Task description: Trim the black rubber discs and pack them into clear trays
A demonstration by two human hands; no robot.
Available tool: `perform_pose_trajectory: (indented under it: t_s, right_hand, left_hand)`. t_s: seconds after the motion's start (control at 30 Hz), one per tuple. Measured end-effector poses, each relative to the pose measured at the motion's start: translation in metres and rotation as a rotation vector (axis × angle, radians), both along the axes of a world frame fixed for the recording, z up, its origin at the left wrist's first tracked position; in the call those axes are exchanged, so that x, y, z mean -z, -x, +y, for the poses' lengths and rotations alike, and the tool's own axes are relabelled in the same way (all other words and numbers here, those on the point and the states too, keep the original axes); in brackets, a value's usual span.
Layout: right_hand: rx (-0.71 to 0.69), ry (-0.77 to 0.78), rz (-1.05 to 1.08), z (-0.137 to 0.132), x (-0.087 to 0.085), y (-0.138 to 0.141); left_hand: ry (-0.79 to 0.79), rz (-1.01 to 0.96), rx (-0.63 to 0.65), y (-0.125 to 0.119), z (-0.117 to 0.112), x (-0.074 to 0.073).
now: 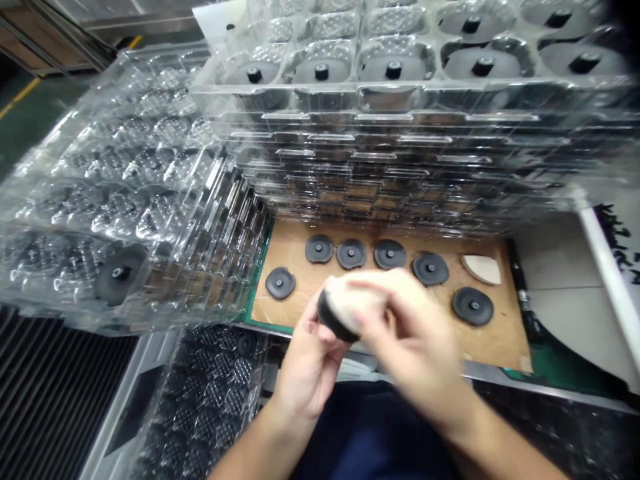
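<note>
My left hand (307, 370) grips a round black plastic disc (330, 320) by its edge, tilted up above the front edge of the cardboard. My right hand (420, 347), smeared by motion, has its fingers closed round a pale cream cloth or pad (346, 299) that lies against the disc's face. What exactly the pale piece is cannot be made out. Beyond the hands, several similar discs with a small central stub, one of them a black disc (390, 254), lie spread on the brown cardboard sheet (285, 317).
A tall stack of clear plastic trays (360, 127) stands behind the cardboard, its top tray holding discs. Another clear tray stack (115, 167) rises at the left. A cream wedge-shaped piece (483, 269) lies at the right. More trays (215, 387) sit low at front left.
</note>
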State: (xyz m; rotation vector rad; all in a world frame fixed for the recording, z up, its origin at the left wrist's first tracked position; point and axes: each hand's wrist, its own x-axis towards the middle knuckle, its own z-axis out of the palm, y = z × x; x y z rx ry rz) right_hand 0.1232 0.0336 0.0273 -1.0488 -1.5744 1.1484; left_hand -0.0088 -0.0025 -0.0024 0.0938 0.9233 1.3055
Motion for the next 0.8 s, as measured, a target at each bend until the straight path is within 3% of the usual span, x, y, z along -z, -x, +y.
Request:
perform_pose_trajectory:
  t_s: [0.07, 0.13, 0.17, 0.3, 0.43, 0.5, 0.6, 0.73, 0.8]
  right_hand:
    - [-0.237, -0.082, -0.137, 0.004, -0.014, 0.005]
    - [-0.404, -0.029, -0.231, 0.006, -0.019, 0.007]
    - [-0.415, -0.012, -0.256, 0.007, -0.020, 0.008]
    - [-0.192, -0.150, -0.192, 0.004, -0.017, 0.007]
    - [-0.384, -0.018, -0.199, 0.002, -0.021, 0.001]
    - [-0.337, -0.014, -0.228, 0.004, -0.022, 0.002]
    - [-0.205, -0.162, -0.172, 0.006, -0.021, 0.005]
    - [-0.356, -0.069, -0.208, 0.002, -0.022, -0.011]
    - [-0.303, -0.035, -0.348, 0.000, -0.023, -0.023]
  left_hand:
    - [0.037, 0.037, 0.051, 0.001, -0.001, 0.001]
    - [0.072, 0.095, 0.063, 0.003, 0.000, 0.000]
    - [0.074, 0.104, 0.067, 0.004, 0.000, 0.000]
    - [0.025, 0.012, 0.120, 0.004, 0.001, 0.000]
    - [0.008, -0.010, 0.104, 0.006, 0.002, -0.002]
    - [0.019, 0.007, 0.117, 0.004, 0.003, -0.004]
    - [0.007, 0.001, 0.155, 0.003, 0.004, -0.006]
    - [0.000, -0.040, 0.165, 0.006, 0.004, -0.001]
    - [0.006, -0.051, 0.157, 0.005, 0.004, 0.000]
